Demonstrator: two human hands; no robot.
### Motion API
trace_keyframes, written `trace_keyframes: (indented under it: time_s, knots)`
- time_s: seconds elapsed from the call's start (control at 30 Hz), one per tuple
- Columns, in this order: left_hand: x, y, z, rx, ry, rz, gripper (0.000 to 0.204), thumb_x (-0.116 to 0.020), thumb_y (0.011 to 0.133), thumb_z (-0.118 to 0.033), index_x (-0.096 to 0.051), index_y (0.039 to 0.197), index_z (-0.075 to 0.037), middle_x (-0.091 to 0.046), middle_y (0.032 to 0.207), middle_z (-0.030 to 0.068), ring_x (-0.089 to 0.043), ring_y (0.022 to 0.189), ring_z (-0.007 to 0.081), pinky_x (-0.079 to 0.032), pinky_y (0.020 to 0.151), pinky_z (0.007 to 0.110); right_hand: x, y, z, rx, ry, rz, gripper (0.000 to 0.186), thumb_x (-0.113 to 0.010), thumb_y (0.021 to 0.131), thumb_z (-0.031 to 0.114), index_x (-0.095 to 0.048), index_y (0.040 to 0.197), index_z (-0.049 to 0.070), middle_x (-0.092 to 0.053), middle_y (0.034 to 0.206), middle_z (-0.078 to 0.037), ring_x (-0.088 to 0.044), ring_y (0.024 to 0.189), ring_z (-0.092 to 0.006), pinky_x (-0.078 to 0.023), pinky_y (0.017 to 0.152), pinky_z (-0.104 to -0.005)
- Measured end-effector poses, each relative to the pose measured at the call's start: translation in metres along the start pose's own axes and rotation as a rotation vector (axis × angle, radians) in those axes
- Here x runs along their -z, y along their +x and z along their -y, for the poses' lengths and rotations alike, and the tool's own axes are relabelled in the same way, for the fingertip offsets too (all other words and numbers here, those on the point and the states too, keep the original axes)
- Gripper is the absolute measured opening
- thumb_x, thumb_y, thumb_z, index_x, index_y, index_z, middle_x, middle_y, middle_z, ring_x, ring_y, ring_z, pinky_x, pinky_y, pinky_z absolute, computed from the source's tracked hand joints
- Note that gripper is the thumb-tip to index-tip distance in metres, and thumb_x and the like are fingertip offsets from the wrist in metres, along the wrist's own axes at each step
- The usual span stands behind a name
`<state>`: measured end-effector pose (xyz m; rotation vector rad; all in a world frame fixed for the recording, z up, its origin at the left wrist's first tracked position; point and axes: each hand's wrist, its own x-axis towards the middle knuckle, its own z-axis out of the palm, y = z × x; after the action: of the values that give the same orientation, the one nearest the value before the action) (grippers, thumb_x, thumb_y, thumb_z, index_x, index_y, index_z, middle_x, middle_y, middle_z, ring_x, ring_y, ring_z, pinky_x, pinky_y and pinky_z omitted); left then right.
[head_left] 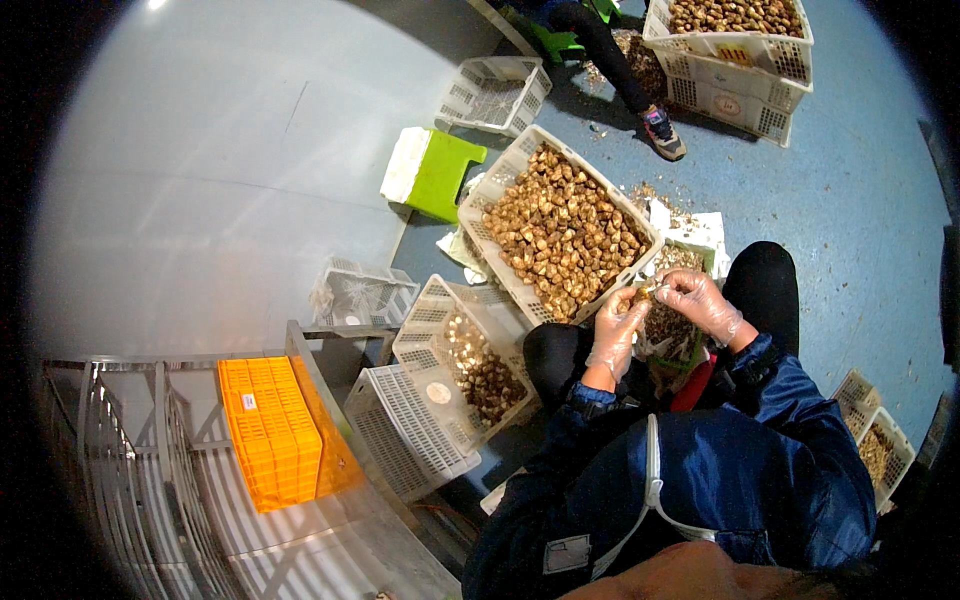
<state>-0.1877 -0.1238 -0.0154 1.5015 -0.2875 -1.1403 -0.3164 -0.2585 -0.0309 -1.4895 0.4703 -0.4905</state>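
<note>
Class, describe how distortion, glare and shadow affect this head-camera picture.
Head view: black fisheye vignetting closes the corners, and the metal rack curves near the rim; head view: pale glare streaks the grey wall, and the gloved right hand shows highlights; head view: shadow darkens the blue floor beside the sneaker.

Shiny navy jacket, white zip, black trousers, clear gloves.

"Where does this view look from?"
"Head height, facing steeply down past the jacket at the left hand and right hand."
"How near?"
"Near both hands; the wide lens takes in floor and wall farther off."
</note>
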Motion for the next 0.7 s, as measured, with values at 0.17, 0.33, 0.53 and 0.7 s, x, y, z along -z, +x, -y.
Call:
trace_keyframes:
  time_s: [0.17,0.33,0.53,0.7]
  knots:
    - [0.004,0.006,0.007,-0.292,0.092,-0.010,0.028,-0.070,0.083,-0.005,-0.057,0.108,-0.003,-0.060,0.097,0.0045,-0.057,0.083,0.0128,-0.047,0.073,0.026,0.005,0.001,0.000,-0.197,0.123,0.011,0.023,-0.063,0.092,0.017,-0.053,0.077,0.003,-0.049,0.073,0.005,-0.042,0.074,-0.0047,-0.042,0.067,-0.0248]
    - [0.002,0.002,-0.011,-0.792,0.609,-0.049,0.023,-0.073,0.077,-0.001,-0.058,0.094,-0.003,-0.061,0.103,0.0132,-0.060,0.094,0.0261,-0.048,0.082,0.034,0.009,-0.003,-0.009,-0.124,0.120,0.065,0.021,-0.064,0.092,0.018,-0.053,0.078,0.006,-0.050,0.076,0.006,-0.043,0.075,-0.0045,-0.042,0.067,-0.0239]
    - [0.006,-0.003,-0.022,-0.961,0.796,-0.050,0.023,-0.074,0.072,0.001,-0.054,0.080,-0.005,-0.062,0.101,0.0118,-0.060,0.093,0.0311,-0.049,0.079,0.039,0.006,0.000,0.003,-0.009,0.085,0.097,0.020,-0.063,0.092,0.017,-0.055,0.079,0.005,-0.053,0.079,0.005,-0.045,0.077,-0.0053,-0.043,0.070,-0.0241]
    - [0.002,-0.007,-0.027,-1.111,0.964,-0.062,0.025,-0.073,0.067,0.003,-0.052,0.076,-0.008,-0.062,0.100,0.0088,-0.060,0.090,0.0316,-0.049,0.076,0.040,0.008,-0.002,0.004,-0.195,0.221,0.055,0.020,-0.063,0.092,0.017,-0.055,0.079,0.004,-0.054,0.079,0.004,-0.045,0.077,-0.0054,-0.043,0.070,-0.0239]
